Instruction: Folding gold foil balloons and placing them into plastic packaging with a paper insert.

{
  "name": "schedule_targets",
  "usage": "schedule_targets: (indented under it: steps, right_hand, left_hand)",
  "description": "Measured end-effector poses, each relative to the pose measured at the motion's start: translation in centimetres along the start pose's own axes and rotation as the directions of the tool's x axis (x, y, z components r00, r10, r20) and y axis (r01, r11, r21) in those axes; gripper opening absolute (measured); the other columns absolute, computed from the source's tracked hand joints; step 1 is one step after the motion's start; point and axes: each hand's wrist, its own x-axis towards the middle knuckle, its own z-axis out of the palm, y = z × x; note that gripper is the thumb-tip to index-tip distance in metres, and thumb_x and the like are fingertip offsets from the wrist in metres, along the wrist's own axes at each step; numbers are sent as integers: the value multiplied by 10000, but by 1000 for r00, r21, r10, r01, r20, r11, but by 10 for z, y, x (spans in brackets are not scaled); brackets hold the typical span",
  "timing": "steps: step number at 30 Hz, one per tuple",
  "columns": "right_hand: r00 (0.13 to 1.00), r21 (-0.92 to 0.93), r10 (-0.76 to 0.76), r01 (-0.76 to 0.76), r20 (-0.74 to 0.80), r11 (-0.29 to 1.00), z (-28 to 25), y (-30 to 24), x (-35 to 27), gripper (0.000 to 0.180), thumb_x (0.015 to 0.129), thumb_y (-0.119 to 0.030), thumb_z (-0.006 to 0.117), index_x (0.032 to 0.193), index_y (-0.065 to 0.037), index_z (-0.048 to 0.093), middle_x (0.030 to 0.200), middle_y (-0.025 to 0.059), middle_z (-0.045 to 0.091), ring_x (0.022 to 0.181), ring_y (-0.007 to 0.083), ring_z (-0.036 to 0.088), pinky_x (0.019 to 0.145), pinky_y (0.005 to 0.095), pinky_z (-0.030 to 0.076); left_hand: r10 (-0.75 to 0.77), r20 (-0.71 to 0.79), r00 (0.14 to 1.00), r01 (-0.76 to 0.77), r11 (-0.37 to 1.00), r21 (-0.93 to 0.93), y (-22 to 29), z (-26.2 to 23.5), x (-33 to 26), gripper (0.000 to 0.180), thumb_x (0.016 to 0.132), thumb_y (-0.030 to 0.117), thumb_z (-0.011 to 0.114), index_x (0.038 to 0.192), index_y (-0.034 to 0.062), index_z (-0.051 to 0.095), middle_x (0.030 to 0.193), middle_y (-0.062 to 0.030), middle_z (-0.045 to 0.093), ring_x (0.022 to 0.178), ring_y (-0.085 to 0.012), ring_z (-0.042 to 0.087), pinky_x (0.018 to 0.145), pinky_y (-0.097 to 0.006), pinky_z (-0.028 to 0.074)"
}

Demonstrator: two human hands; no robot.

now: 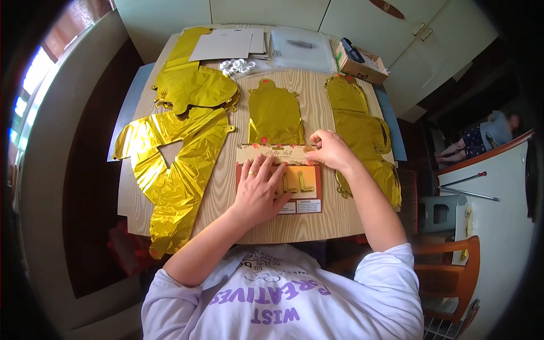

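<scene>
Pale green cabinets [266,11] stand beyond the wood-grain tabletop [317,107]. Right side: brown wooden chair [445,247], grey plastic stool [428,204] near it; farther off, a person [496,130] in a light top and dark shorts. Upper left: pinkish curtain [79,21], bright window [37,82].

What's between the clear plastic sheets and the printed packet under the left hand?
Head view: a flat gold foil piece, its near end at the top edge of the packet. A bare strip of tabletop separates foil and sheets.
</scene>
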Motion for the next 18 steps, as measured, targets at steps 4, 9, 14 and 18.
schedule_targets:
  steps: [4,9,14,18]
  right_hand:
    - [987,312,144,-114,-76,943,2,9,51,489,768,-190,842,1141,45,630,952,145,682,782,234,675,695,356,566]
    - [952,542,287,-300,111,785,8,-12,109,272,789,-172,849,831,30,673,719,86,641,548,158,586,469,320,487]
    - [971,425,229,-236,69,874,11,-14,130,297,726,-176,888,743,55,702,672,68,626,531,154,547,492,338,431]
    - [985,409,121,-161,123,898,8,-11,131,276,747,-168,854,827,54,711,732,74,655,659,146,582,614,336,462]
  left_hand:
    - [-10,20,1000,10,1000,-17,1,1,-2,680,842,439,727,1402,94,557,1429,-217,473,1365,-439,412,1137,-615,301]
    - [-27,52,998,28,999,-17,5,-1,-3,675,851,443,717,1396,77,560,1440,-230,463,1363,-445,412,1148,-605,288]
    - [-19,24,1000,20,999,-37,5,3,-4,679,853,437,718,1411,88,549,1442,-224,460,1372,-440,401,1155,-609,276]
    - [-24,29,999,25,998,-49,4,1,-4,680,852,428,724,1420,103,541,1436,-206,464,1372,-429,399,1160,-607,270]
